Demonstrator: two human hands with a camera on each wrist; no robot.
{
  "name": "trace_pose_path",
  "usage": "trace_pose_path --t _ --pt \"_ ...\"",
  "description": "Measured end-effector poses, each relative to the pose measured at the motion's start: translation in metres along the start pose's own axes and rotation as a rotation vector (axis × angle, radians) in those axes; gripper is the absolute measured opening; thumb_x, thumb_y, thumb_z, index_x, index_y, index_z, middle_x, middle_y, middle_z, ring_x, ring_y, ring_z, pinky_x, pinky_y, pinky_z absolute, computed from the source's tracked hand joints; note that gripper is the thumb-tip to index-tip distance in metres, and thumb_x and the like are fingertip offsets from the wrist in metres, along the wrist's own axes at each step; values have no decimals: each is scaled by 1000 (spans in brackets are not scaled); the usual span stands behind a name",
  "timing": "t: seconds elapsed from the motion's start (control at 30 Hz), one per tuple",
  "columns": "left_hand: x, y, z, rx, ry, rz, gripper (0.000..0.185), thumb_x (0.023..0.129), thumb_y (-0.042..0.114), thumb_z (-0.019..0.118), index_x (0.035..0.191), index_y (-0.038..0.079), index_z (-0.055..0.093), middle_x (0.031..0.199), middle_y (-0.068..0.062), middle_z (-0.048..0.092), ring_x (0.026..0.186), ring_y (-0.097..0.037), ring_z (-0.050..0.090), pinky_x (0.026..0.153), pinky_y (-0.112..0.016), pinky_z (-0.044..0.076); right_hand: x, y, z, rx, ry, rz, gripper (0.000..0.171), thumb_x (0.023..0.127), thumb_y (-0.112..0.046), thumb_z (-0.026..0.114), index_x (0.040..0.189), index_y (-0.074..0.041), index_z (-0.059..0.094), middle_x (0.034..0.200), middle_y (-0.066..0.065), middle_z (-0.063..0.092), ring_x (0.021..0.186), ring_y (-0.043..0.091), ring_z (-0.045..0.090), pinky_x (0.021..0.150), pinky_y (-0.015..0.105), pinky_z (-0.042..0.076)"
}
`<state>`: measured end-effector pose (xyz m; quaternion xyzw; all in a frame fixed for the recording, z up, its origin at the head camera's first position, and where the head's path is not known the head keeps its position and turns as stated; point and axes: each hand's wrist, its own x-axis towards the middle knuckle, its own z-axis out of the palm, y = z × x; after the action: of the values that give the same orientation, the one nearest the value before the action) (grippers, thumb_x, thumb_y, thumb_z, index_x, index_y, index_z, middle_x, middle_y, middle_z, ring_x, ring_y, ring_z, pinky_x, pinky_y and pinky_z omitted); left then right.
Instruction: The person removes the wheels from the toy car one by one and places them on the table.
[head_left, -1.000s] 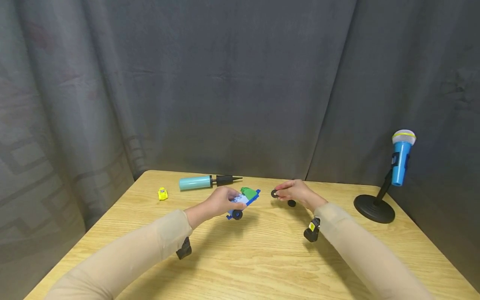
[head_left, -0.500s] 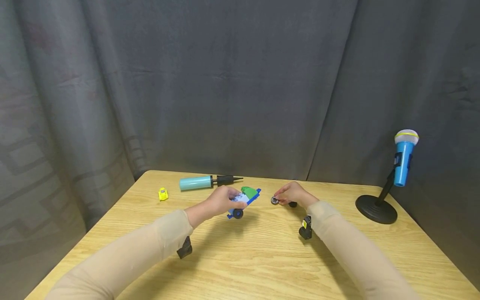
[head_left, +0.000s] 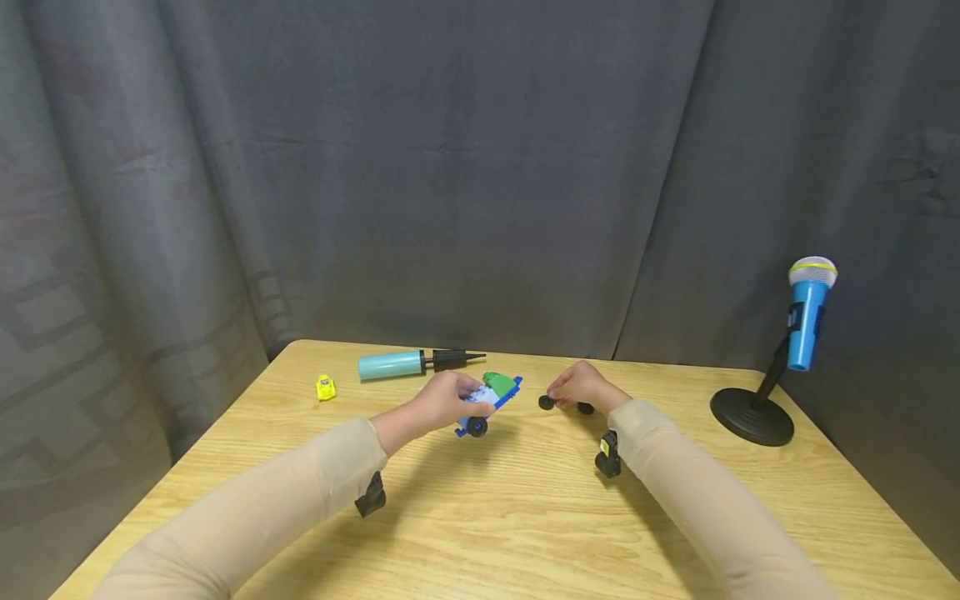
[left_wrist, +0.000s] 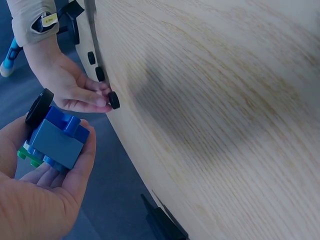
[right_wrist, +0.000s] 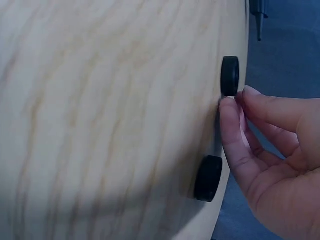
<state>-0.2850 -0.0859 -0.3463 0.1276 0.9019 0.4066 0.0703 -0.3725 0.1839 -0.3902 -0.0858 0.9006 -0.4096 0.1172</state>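
Your left hand (head_left: 442, 402) is gripping the toy car (head_left: 489, 398); beside it, your right hand's (head_left: 585, 385) fingers are pinching a black wheel (head_left: 546, 402) on the bench (head_left: 480, 517).

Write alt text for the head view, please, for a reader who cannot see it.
A left hand grips a blue toy car while the right hand pinches a loose black wheel against the wooden table.

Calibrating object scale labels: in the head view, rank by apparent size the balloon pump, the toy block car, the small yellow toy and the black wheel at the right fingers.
1. balloon pump, longest by far
2. toy block car, partly covered by the left hand
3. small yellow toy
4. black wheel by the right hand, slightly smaller than the yellow toy; close call.
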Motion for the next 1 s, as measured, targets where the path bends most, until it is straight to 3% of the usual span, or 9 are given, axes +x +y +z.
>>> trace_pose_path --t 0.17,0.3,0.47,0.7,1.0 --pt "0 0 -1 -35 4 -20 55 81 28 79 125 0 62 120 -17 67 106 -24 64 78 -31 55 -4 -6 -4 68 23 10 18 91 -8 66 102 5 72 93 16 74 74 13 69 74 29 57" --pt "2 0 -1 -80 14 -44 55 80 29 81 124 3 62 122 -17 65 109 -26 63 78 -31 56 -8 -5 -6 251 0 -19 27 94 -3 61 115 14 63 111 26 68 85 17 70 79 30 57" --pt "3 -1 -3 -134 0 -55 55 81 26 80 126 2 60 122 -17 65 108 -24 63 77 -32 56 -21 -6 -9 470 -77 -41 34 95 5 55 125 20 51 122 33 59 94 20 70 87 31 55" --pt "3 -1 -6 -192 5 -71 60 83 24 78 133 1 55 123 -17 63 102 -22 64 74 -32 56 -37 -6 -9 527 -140 -90 39 96 2 54 130 20 46 125 32 59 93 14 70 96 38 51" --pt "3 4 -6 -270 14 -68 59 84 21 77 134 -1 53 121 -19 63 95 -21 66 75 -33 56 -56 -25 -2 514 -230 -190 46 95 -5 59 130 21 45 107 12 71 96 16 70 93 33 53"
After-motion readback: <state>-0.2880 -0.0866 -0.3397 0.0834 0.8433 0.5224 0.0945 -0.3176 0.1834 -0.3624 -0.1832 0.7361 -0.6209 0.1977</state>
